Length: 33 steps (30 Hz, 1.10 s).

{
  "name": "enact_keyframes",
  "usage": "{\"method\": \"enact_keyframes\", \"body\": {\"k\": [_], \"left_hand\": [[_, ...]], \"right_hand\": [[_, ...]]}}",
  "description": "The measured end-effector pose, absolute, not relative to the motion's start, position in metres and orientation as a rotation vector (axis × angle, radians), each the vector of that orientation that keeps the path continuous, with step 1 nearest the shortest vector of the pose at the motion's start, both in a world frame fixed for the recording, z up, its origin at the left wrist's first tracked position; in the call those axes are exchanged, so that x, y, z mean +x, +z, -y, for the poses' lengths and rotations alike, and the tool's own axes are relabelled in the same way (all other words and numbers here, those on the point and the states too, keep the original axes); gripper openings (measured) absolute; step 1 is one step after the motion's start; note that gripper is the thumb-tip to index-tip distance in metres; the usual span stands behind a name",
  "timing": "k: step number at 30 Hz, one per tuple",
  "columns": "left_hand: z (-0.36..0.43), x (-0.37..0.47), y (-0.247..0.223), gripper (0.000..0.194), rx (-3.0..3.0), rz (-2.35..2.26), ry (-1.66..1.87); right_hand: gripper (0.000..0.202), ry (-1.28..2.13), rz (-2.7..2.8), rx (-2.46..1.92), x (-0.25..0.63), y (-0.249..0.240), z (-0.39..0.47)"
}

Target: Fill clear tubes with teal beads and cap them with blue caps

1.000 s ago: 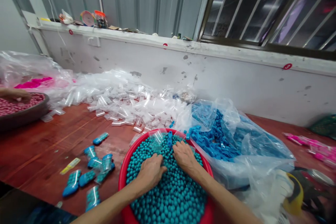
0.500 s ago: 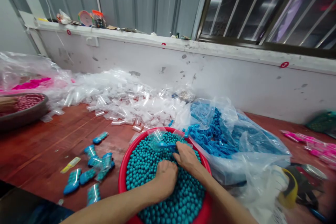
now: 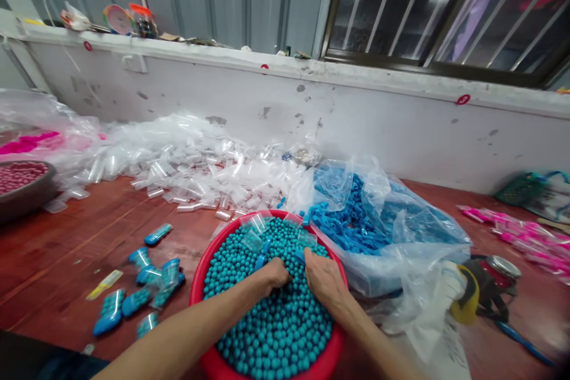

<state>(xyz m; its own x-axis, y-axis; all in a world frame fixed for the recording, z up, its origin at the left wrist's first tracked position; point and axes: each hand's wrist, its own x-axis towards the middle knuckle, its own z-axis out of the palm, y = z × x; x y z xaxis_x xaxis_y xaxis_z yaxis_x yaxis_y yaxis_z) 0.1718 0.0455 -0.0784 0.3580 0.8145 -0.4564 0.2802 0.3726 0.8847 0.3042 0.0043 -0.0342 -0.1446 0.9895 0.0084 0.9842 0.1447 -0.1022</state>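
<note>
A red basin (image 3: 196, 285) full of round teal beads (image 3: 267, 344) stands in front of me. My left hand (image 3: 276, 274) is curled down among the beads near the middle, its fingertips hidden. Close by on the right, my right hand (image 3: 324, 276) pinches a small blue plastic piece (image 3: 300, 256), mostly covered by the fingers. Another blue plastic piece (image 3: 262, 254) lies on the beads beyond my left hand. Clear plastic sleeves (image 3: 253, 240) rest on the beads at the basin's far side.
Clear empty sleeves (image 3: 214, 175) are heaped along the wall. A bag of blue plastic pieces (image 3: 356, 225) touches the basin's right side. Several filled packets (image 3: 149, 275) lie left, beyond them a bowl of pink beads (image 3: 27, 202). A tape dispenser (image 3: 465, 297) and pink packets (image 3: 525, 234) are right.
My hands have drawn slightly apart. The blue piece formerly at my right fingers' tip now lies apart on the beads, and my left fingers have sunk into them. The view has shifted right.
</note>
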Motion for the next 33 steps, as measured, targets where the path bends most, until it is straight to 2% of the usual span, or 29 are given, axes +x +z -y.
{"method": "enact_keyframes", "body": {"k": [2,6,11,15,19,27,33], "left_hand": [[-0.043,0.169,-0.077,0.025,1.102,-1.160,0.410],[-0.033,0.158,-0.067,0.010,0.953,-1.007,0.508],[-0.024,0.142,-0.052,0.025,0.824,-0.884,0.645],[-0.020,0.132,-0.047,0.033,0.804,-0.824,0.690],[-0.016,0.129,-0.045,0.037,0.824,-0.747,0.741],[-0.011,0.130,-0.042,0.041,0.880,-0.872,0.878],[-0.008,0.129,-0.039,0.059,0.993,-1.026,0.915]], "right_hand": [[0.029,0.172,2.353,-1.967,0.302,-0.032,-0.006],[0.036,0.303,2.352,-1.890,0.307,-0.032,-0.007],[0.043,0.632,2.119,-1.776,0.308,-0.035,-0.004],[0.040,0.837,1.992,-1.582,0.299,-0.030,-0.002],[0.034,0.808,1.903,-1.470,0.290,-0.023,0.000],[0.027,0.794,1.852,-1.373,0.282,-0.018,0.004],[0.028,0.833,1.823,-1.335,0.280,-0.019,0.004]]}}
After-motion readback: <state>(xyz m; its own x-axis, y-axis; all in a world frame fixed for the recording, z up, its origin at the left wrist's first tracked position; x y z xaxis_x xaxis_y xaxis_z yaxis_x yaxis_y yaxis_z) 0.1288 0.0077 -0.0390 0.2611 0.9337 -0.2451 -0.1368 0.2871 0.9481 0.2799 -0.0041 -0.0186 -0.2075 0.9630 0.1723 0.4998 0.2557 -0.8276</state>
